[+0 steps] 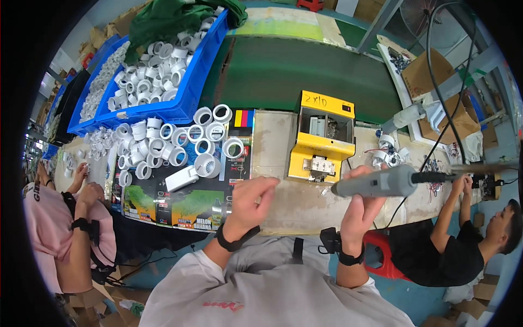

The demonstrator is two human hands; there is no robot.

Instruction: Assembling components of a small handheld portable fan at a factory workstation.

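My right hand point(360, 204) grips a grey electric screwdriver point(381, 183), held level with its tip pointing left toward a yellow box-shaped machine point(322, 136). My left hand point(249, 201) is raised over the table's front edge, fingers bent and pinched together; whether a small part is in them I cannot tell. A heap of white round plastic parts point(174, 144) lies to the left, beside a white rectangular part point(181, 179).
A blue bin point(188, 98) full of white parts stands at the back left, a green belt point(305, 71) behind the table. One person in pink sits at my left point(60, 229), another in black at my right point(457, 245). Cardboard boxes stand at the far right.
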